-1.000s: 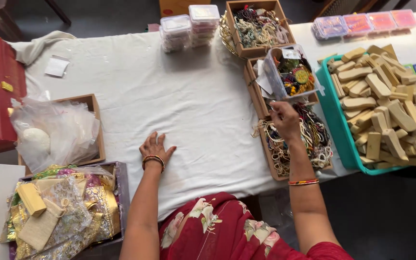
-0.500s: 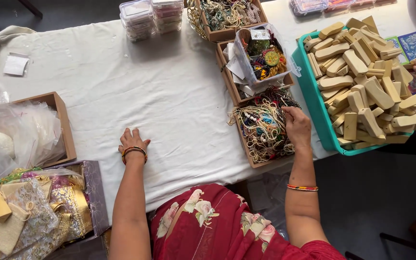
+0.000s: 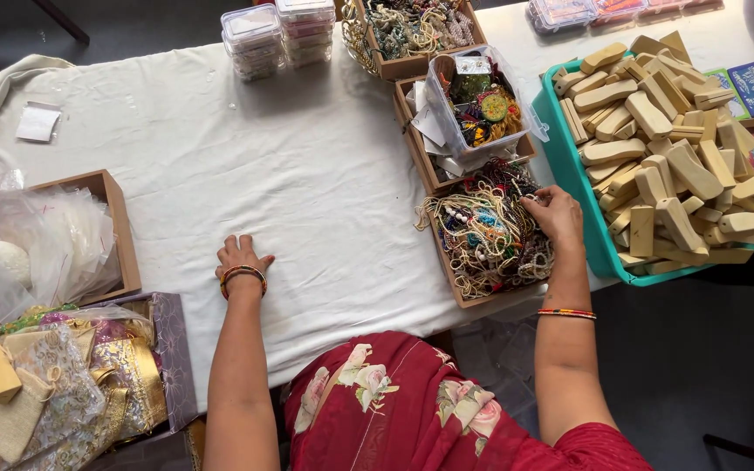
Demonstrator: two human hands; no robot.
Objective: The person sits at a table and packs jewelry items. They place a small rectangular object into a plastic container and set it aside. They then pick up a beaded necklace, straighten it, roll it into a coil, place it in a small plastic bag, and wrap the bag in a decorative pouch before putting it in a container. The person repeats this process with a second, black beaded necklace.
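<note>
While the left hand [image 3: 239,255] lies flat and empty on the white cloth [image 3: 307,183], the right hand [image 3: 557,216] pinches strands in the wooden tray of beaded necklaces [image 3: 482,235], right of centre. Three such wooden trays run in a line toward the far edge; the farthest is cut off. Two stacks of clear boxes [image 3: 277,35] stand far. One teal bin of wooden blocks [image 3: 665,148] sits right. What the fingertips grip is hard to make out.
</note>
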